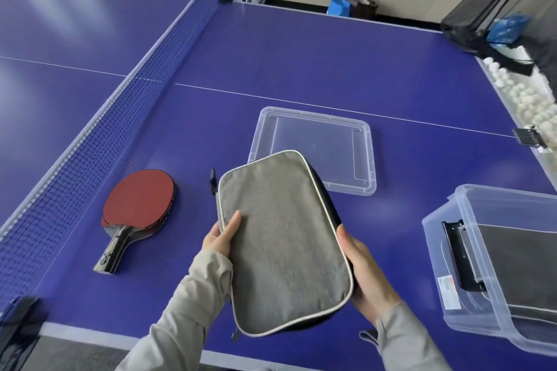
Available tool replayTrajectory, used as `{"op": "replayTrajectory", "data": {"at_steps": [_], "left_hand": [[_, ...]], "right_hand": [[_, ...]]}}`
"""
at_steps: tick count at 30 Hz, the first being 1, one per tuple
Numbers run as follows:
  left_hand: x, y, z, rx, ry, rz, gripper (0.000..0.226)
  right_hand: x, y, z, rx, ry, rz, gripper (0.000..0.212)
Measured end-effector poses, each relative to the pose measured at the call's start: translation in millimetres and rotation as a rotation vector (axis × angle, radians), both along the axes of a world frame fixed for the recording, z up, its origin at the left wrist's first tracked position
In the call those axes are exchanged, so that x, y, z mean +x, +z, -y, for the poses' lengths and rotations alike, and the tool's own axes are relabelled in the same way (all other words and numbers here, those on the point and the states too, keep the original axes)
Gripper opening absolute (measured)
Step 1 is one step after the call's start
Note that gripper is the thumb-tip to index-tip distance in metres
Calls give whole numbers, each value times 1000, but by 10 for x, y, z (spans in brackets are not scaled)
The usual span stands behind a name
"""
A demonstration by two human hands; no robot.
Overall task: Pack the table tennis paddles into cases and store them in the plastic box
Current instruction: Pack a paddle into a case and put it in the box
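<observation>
Blue table (301, 54): my grey case (283, 238) is held above its near edge, my left hand (221, 238) and right hand (366, 274) clamped on opposite sides. Plastic box (446, 250), right, contains a dark case (518, 265). Clear lid (262, 135) lies beyond. Stacked paddles (135, 208) rest left.

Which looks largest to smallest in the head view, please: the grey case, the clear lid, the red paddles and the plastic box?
1. grey case, though held close to the camera, which inflates it
2. plastic box, cut off by the frame edge, so its rank against the case is unsure
3. clear lid
4. red paddles
</observation>
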State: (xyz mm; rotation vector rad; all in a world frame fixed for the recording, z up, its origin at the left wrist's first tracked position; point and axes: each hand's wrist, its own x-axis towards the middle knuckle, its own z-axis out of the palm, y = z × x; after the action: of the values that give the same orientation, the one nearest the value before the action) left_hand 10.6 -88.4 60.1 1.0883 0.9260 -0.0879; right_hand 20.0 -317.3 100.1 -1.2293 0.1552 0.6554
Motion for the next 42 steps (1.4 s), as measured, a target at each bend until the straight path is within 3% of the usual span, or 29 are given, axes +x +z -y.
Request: {"op": "replayTrajectory", "data": {"at_steps": [3, 5, 6, 10, 13, 18, 25, 29, 31, 36, 42], "left_hand": [[29, -32, 185, 166, -41, -28, 52], [5, -5, 278, 356, -153, -57, 84], [-24, 30, 341, 413, -230, -32, 89], [-97, 189, 744, 223, -466, 167, 66], [-126, 218, 918, 74, -417, 192, 59], [-255, 168, 864, 58, -448, 180, 57], [-310, 27, 597, 161, -457, 229, 49], [-298, -162, 182, 287, -275, 226, 50], [-340, -270, -142, 321, -229, 184, 54], [-332, -591, -798, 390, -363, -14, 66], [-278, -1059, -1080, 664, -408, -140, 67]], "right_hand": [[-47, 10, -7, -1, -12, 7, 36], [-87, -30, -31, -127, -50, 140, 27], [-113, -45, -51, -223, -48, 234, 24], [-287, -190, -192, -374, 55, 401, 39], [-431, -332, -242, -349, 92, 393, 43], [-531, -427, -212, -300, 108, 416, 42], [-513, -412, -201, -284, 95, 361, 43], [-352, -496, -56, -492, 183, 394, 73], [-271, -596, 68, -641, 148, 394, 77], [-151, -928, 391, -755, -88, 174, 69], [-278, -1391, 373, -965, -73, -53, 80]]}}
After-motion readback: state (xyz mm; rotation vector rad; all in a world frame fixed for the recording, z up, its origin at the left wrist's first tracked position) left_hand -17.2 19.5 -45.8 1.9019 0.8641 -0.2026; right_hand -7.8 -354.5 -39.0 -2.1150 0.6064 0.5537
